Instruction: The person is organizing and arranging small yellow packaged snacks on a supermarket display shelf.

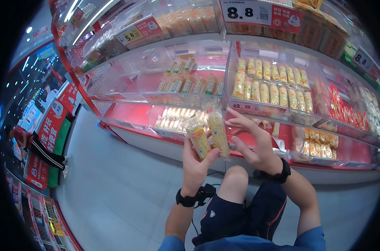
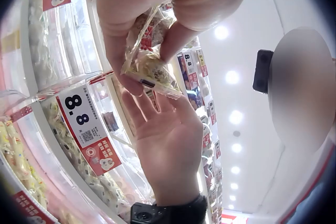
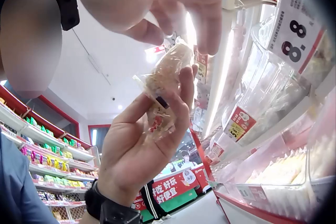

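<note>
In the head view the left hand (image 1: 195, 167) holds two clear-wrapped snack bars side by side. One package (image 1: 198, 138) has a yellow and red label; the other package (image 1: 218, 133) is paler and stands at its right. The right hand (image 1: 257, 146) is just right of the packages, fingers spread and slightly bent, with nothing in it. From the right wrist view, the left hand (image 3: 142, 153) has its fingers and thumb around the wrapped bars (image 3: 170, 71), and the right hand (image 3: 157, 3) hangs above them. The left wrist view shows the right hand's palm (image 2: 168, 150) near the wrappers (image 2: 152, 71).
Tiered shelves with clear bins of wrapped snacks (image 1: 273, 94) face the person. Price signs (image 1: 261, 13) hang along the shelf edges. A white and red shelf base (image 1: 156, 146) runs above the grey floor (image 1: 110, 180). Another person (image 1: 35, 146) is at the far left.
</note>
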`<state>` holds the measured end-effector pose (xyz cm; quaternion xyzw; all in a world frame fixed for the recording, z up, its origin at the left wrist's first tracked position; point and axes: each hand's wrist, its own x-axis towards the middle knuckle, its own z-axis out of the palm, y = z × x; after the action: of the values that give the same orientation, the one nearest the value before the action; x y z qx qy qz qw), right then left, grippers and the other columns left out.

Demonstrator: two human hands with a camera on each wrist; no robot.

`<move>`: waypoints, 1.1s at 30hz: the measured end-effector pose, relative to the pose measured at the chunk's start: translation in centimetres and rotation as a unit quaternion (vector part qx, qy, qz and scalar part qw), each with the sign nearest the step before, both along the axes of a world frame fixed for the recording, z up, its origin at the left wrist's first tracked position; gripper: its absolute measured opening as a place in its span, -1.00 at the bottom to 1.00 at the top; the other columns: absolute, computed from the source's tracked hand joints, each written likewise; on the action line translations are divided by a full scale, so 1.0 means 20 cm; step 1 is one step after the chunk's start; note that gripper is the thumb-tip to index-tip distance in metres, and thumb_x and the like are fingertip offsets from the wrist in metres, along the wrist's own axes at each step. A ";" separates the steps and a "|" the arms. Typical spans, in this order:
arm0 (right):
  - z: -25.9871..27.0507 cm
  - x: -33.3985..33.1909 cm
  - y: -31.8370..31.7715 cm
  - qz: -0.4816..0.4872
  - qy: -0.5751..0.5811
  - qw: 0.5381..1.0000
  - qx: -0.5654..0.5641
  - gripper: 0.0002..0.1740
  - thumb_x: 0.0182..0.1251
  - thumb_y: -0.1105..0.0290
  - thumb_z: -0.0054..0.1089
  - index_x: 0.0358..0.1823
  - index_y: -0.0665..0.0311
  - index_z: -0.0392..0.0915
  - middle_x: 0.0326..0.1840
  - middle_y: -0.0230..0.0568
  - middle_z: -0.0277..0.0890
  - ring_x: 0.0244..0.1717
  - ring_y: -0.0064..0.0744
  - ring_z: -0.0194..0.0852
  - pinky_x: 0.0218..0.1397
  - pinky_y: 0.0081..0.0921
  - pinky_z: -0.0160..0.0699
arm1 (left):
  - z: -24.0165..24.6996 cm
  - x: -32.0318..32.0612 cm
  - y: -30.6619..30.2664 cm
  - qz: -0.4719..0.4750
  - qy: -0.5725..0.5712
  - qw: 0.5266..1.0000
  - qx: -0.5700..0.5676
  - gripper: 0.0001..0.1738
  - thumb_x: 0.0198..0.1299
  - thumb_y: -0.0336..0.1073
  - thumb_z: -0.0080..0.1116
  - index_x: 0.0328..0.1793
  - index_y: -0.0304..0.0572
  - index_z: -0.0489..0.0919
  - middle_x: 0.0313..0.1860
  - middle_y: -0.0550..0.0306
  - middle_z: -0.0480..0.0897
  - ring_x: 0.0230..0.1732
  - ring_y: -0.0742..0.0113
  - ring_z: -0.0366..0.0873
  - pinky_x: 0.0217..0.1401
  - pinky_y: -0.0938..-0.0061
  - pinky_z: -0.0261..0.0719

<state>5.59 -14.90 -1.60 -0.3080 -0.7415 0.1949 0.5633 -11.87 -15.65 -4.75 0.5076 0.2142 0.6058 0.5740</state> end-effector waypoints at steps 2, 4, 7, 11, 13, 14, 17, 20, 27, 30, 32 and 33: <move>-0.01 -0.02 0.01 -0.059 0.046 0.993 -0.092 -0.45 0.04 0.43 0.36 0.10 0.35 0.40 -0.14 -0.19 0.50 -0.27 -0.49 0.51 -0.24 -0.61 0.47 | -0.02 0.00 0.02 0.045 0.064 0.996 0.046 -0.26 0.12 -0.58 0.15 0.39 -0.23 0.06 0.22 -0.07 0.37 0.12 0.22 0.49 0.06 0.32 0.60; -0.03 0.03 0.00 -0.001 -0.018 0.978 -0.210 -0.45 0.00 0.38 0.40 0.05 0.35 0.42 -0.32 -0.33 0.49 -0.37 -0.62 0.44 -0.35 -0.68 0.39 | -0.06 0.05 -0.01 0.019 0.069 0.997 0.021 -0.34 0.12 -0.52 0.20 0.33 -0.25 0.17 0.17 0.02 0.40 0.16 0.30 0.44 0.13 0.40 0.52; -0.06 0.00 -0.02 0.009 0.031 0.978 -0.205 -0.51 0.07 0.45 0.26 0.06 0.40 0.36 -0.17 -0.25 0.49 -0.17 -0.53 0.48 -0.12 -0.59 0.44 | -0.11 0.11 -0.02 0.078 0.142 0.984 0.073 -0.25 0.14 -0.41 0.23 0.40 -0.26 0.10 0.20 -0.02 0.39 0.25 0.37 0.30 0.25 0.45 0.31; -0.14 0.00 -0.01 0.057 0.081 0.970 -0.220 -0.49 0.14 0.48 0.14 0.15 0.46 0.28 0.04 -0.10 0.41 0.07 -0.39 0.40 0.17 -0.48 0.32 | -0.12 0.06 -0.04 0.014 0.103 0.993 0.055 -0.27 0.19 -0.39 0.17 0.43 -0.26 0.07 0.23 -0.05 0.37 0.24 0.39 0.31 0.27 0.45 0.29; -0.12 -0.01 -0.01 0.081 0.050 0.969 -0.228 -0.46 0.19 0.47 0.14 0.19 0.48 0.25 0.06 -0.13 0.41 0.09 -0.39 0.39 0.19 -0.48 0.32 | -0.15 0.04 -0.03 0.019 0.095 0.994 0.045 -0.28 0.21 -0.40 0.14 0.43 -0.27 0.06 0.21 -0.04 0.38 0.23 0.38 0.32 0.27 0.45 0.30; -0.12 0.00 0.00 0.092 0.037 0.967 -0.233 -0.44 0.21 0.46 0.15 0.22 0.48 0.24 0.07 -0.15 0.42 0.10 -0.40 0.39 0.20 -0.48 0.31 | -0.16 0.03 -0.02 0.019 0.093 0.995 0.039 -0.28 0.22 -0.40 0.13 0.44 -0.27 0.05 0.20 -0.03 0.39 0.22 0.38 0.33 0.26 0.45 0.30; -0.16 -0.02 0.01 0.078 0.033 0.967 -0.241 -0.38 0.21 0.48 0.13 0.29 0.49 0.17 0.20 -0.06 0.34 0.20 -0.32 0.33 0.27 -0.45 0.25 | -0.19 0.02 0.00 0.051 0.066 0.996 0.025 -0.29 0.24 -0.42 0.11 0.45 -0.28 0.03 0.19 -0.01 0.40 0.21 0.38 0.35 0.26 0.46 0.31; -0.21 -0.03 0.02 0.065 0.051 0.965 -0.251 -0.37 0.21 0.48 0.11 0.31 0.50 0.15 0.24 -0.04 0.29 0.23 -0.31 0.31 0.29 -0.44 0.22 | -0.18 0.00 0.00 0.021 0.055 0.998 0.011 -0.29 0.25 -0.43 0.08 0.45 -0.27 0.01 0.20 0.01 0.39 0.21 0.40 0.34 0.26 0.47 0.30; -0.19 -0.04 0.05 0.095 0.023 0.961 -0.261 -0.39 0.20 0.49 0.11 0.28 0.51 0.18 0.19 -0.06 0.34 0.22 -0.32 0.32 0.30 -0.43 0.21 | -0.25 0.02 0.04 0.043 0.050 0.997 0.029 -0.30 0.25 -0.44 0.08 0.45 -0.25 0.01 0.15 0.06 0.40 0.15 0.45 0.36 0.21 0.52 0.34; -0.18 -0.05 0.05 0.079 0.011 0.961 -0.264 -0.40 0.19 0.48 0.12 0.26 0.51 0.20 0.14 -0.06 0.38 0.17 -0.32 0.36 0.29 -0.44 0.22 | -0.26 0.01 0.05 0.036 0.045 0.998 0.018 -0.31 0.25 -0.45 0.07 0.45 -0.25 0.02 0.15 0.07 0.40 0.13 0.45 0.37 0.19 0.54 0.35; -0.17 -0.08 0.05 0.071 0.021 0.966 -0.246 -0.50 0.16 0.49 0.11 0.14 0.49 0.28 -0.04 -0.13 0.47 0.00 -0.38 0.45 0.12 -0.49 0.36 | -0.28 0.03 0.06 0.028 0.030 0.999 0.002 -0.32 0.24 -0.47 0.07 0.44 -0.25 0.04 0.16 0.07 0.40 0.12 0.46 0.37 0.19 0.55 0.35; -0.16 -0.09 0.05 0.053 0.030 0.969 -0.239 -0.56 0.15 0.50 0.11 0.08 0.47 0.32 -0.14 -0.17 0.51 -0.09 -0.42 0.50 0.04 -0.52 0.42 | -0.31 0.03 0.07 0.053 0.048 0.997 0.003 -0.35 0.23 -0.48 0.07 0.40 -0.26 0.07 0.15 0.04 0.42 0.12 0.45 0.39 0.19 0.54 0.36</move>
<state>3.84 -13.92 -4.89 -0.3880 -0.6718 0.4048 0.4841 -11.36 -14.19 -10.88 0.5257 0.2663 0.6108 0.5288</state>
